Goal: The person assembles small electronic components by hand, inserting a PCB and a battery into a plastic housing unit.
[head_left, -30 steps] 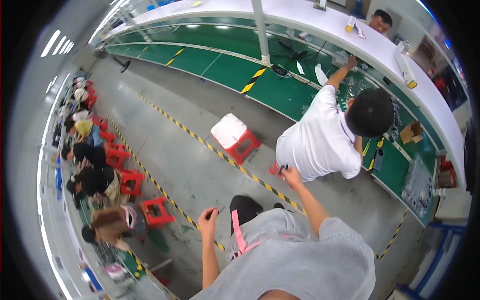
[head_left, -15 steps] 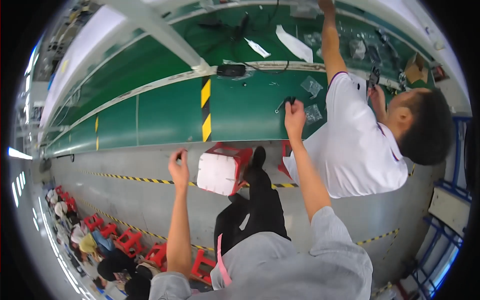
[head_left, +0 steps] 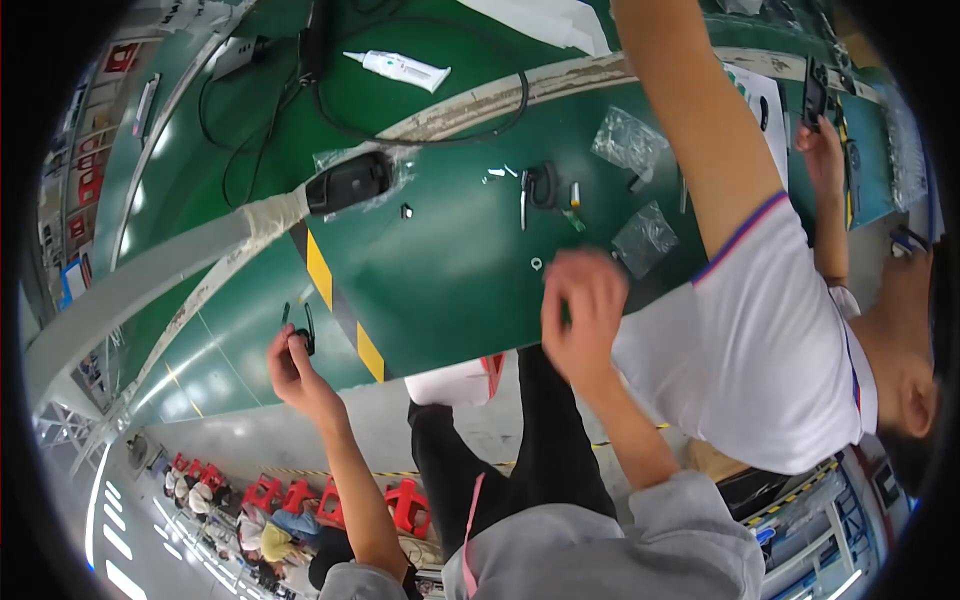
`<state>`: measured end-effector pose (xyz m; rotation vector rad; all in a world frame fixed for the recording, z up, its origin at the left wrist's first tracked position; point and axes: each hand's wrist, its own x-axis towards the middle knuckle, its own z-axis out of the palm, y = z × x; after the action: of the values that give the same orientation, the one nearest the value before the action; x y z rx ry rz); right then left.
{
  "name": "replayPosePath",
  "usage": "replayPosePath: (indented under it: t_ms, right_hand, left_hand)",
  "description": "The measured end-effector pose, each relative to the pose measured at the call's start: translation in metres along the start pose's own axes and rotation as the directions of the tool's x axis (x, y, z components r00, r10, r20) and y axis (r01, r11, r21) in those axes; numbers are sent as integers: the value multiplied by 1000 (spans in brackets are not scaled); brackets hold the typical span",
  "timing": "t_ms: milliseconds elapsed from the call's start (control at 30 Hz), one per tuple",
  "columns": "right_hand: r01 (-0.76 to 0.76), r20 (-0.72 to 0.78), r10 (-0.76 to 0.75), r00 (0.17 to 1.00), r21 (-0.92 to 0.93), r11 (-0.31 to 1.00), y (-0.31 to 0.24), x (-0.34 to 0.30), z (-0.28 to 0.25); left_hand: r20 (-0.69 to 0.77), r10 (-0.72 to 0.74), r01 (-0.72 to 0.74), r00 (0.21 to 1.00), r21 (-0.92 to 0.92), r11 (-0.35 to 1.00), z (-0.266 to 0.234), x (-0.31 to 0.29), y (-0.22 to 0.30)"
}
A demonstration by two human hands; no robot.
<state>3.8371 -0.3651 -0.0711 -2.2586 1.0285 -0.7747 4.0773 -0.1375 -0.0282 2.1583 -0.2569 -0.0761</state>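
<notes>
My left hand point(head_left: 303, 378) is raised near the front edge of the green table point(head_left: 450, 290), pinching a small black piece with a thin curved hook point(head_left: 308, 335), like an ear-hook earpiece. My right hand point(head_left: 585, 315) hovers over the table's front edge. Motion blurs it, but its fingers are loosely curled with a gap beside the thumb, and nothing shows in them. Just beyond lies a tiny white ring point(head_left: 537, 264). Farther back on the table are another black hooked piece point(head_left: 542, 187), a thin metal rod point(head_left: 523, 201) and clear plastic bags point(head_left: 645, 238).
A co-worker in a white shirt point(head_left: 760, 350) sits at my right, one arm reaching across the table and a black device point(head_left: 815, 92) in the other hand. A black case point(head_left: 348, 183), a white tube point(head_left: 400, 70) and cables lie ahead. A stool point(head_left: 455, 385) stands below the edge.
I am closer to the table. The black piece with the rod has left my right hand, and such a piece lies on the table. My left hand has come up to the table edge.
</notes>
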Motion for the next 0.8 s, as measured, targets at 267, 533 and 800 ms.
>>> replayPosePath:
  t_ms: [267,533,800]
  right_hand:
    - [-46,793,-119,598,182,982,-15,-229,80]
    - [-294,497,171,851,180,939,-18,-240,224]
    - [-426,417,353,838,93,900,-46,-224,281]
  left_hand:
    - [166,-72,118,984,-287,951,33,35,28]
    - [816,406,510,411,-575,639,74,135,-7]
    - [644,742,675,-187,-465,573,134,183,-19]
